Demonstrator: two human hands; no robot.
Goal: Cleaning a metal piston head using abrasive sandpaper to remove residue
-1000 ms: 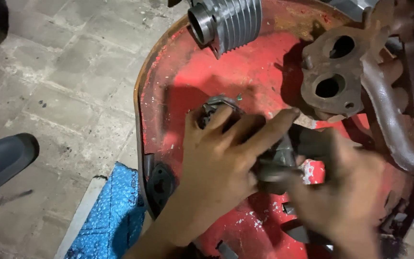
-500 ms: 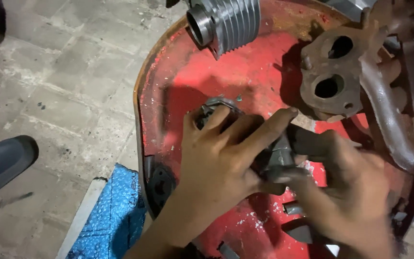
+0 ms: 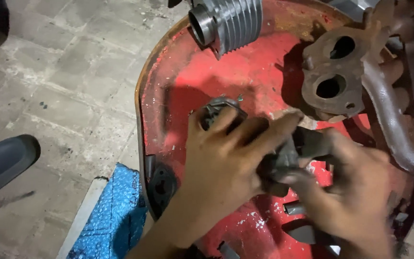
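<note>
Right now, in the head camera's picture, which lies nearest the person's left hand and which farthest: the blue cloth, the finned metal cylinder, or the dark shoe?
From the left hand:
1. Blue cloth, just below-left, beside the red tray's edge.
2. Finned metal cylinder, up at the tray's top rim.
3. Dark shoe, far left on the paved floor.

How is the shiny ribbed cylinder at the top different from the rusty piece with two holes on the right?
The ribbed cylinder is clean, silvery metal with thin parallel fins; the two-hole piece is brown and rusted, with a flat, lumpy face. The ribbed cylinder shows one round opening at its end, facing left; the two-hole piece shows two openings and joins curved rusty pipes. Neither hand touches either. Both rest on the red round tray.
</note>
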